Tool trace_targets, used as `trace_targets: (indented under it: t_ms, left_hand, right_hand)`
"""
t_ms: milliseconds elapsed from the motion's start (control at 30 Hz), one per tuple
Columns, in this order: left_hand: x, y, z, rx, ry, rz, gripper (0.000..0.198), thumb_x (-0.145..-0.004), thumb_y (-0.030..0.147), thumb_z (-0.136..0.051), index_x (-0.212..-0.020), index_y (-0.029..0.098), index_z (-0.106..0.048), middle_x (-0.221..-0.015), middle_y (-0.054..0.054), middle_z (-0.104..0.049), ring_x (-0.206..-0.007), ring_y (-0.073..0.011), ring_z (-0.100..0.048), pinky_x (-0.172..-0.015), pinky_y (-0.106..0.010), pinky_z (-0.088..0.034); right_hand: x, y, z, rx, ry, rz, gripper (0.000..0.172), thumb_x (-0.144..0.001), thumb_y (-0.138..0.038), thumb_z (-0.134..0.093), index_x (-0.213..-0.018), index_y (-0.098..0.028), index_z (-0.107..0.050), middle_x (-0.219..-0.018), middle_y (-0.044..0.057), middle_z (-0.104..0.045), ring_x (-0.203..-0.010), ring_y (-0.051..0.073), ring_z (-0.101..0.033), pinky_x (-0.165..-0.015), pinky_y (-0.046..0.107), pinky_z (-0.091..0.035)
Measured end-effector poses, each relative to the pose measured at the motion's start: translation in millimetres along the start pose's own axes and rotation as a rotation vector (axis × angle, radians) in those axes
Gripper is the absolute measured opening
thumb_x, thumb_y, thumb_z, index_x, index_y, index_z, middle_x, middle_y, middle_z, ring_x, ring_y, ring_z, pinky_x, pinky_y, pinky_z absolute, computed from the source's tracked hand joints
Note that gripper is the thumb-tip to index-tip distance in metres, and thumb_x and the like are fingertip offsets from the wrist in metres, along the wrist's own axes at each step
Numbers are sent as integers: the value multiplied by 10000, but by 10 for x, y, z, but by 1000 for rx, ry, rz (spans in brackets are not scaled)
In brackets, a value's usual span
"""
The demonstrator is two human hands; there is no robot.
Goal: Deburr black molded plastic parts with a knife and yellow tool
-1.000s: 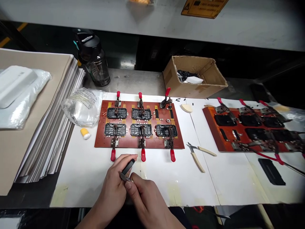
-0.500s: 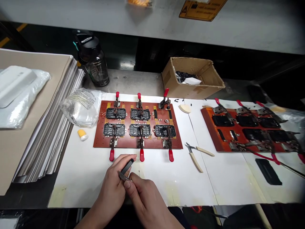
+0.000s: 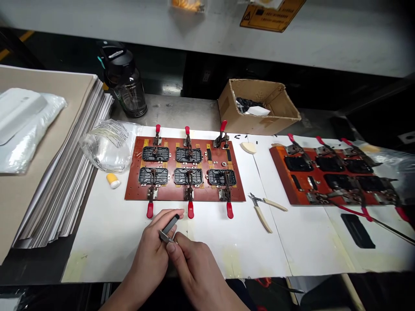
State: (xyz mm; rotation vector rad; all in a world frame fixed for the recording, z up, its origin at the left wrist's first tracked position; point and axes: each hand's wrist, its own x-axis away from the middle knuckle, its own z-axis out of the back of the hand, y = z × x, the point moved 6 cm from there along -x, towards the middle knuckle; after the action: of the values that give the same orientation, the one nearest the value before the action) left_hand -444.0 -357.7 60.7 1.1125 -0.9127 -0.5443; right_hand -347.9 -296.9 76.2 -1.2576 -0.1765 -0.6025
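Note:
My left hand [image 3: 151,248] is closed around a small black rectangular part [image 3: 170,224], whose free end points up and to the right. My right hand [image 3: 198,264] grips a small knife, its handle hidden in the fist. The short metal blade [image 3: 164,236] lies against the lower end of the black part. Just beyond both hands is a red-brown fixture board [image 3: 184,195]. It bears several black plastic frames [image 3: 188,176] under toggle clamps with red handles [image 3: 191,210]. At its back right, one clamp [image 3: 223,126] stands raised over a spot without a frame.
Cream-handled nippers [image 3: 262,216] lie right of the board. A second fixture [image 3: 285,194] and a flat black piece [image 3: 358,231] are farther right. Behind stand a cardboard box [image 3: 256,125] and a bottle [image 3: 129,95]. A paper stack [image 3: 65,207] and plastic bag [image 3: 108,144] are left.
The whole view has shifted slightly. The black part has turned a little in my left hand, showing more of its broad face, while the knife stays against it.

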Motion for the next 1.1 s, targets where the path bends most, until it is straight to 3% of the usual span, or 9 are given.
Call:
trace_targets:
  t_ms: [167,533,967,1100]
  left_hand:
    - [15,12,29,-26,30,-16,393,-968,151,-471,-1314,256,-624,-1371,-48,-612,-1238,-173,-582,-1077,-294,-452]
    - [-10,11,-12,-14,-3,-22,416,-956,141,-491,-1323,285,-622,-1391,-36,-598,-1252,-198,-575,-1038,-298,-479]
    - [6,19,-6,-34,4,-12,483,-911,58,-475,-1295,303,-633,-1364,2,-614,-1193,-136,-593,-1034,-235,-451]
    - [20,11,-4,-27,7,-30,535,-879,16,-455,-1292,307,-634,-1360,14,-619,-1206,-122,-584,-1055,-228,-437]
  right_hand:
    - [2,21,79,-12,64,-20,388,-1065,-492,-354,-798,-222,-430,-651,-45,-475,-565,119,-356,-549,260,-227]
    - [13,-52,2,8,-19,-8,407,-1068,-505,-304,-837,-218,-479,-723,-9,-573,-604,138,-439,-585,263,-271]
    - [16,-8,21,1,10,-5,376,-1075,-487,-314,-859,-225,-477,-723,-28,-546,-600,127,-429,-583,263,-254]
    - [15,-6,74,-2,61,-11,386,-1070,-488,-330,-815,-223,-446,-668,-43,-478,-570,120,-369,-559,267,-228]
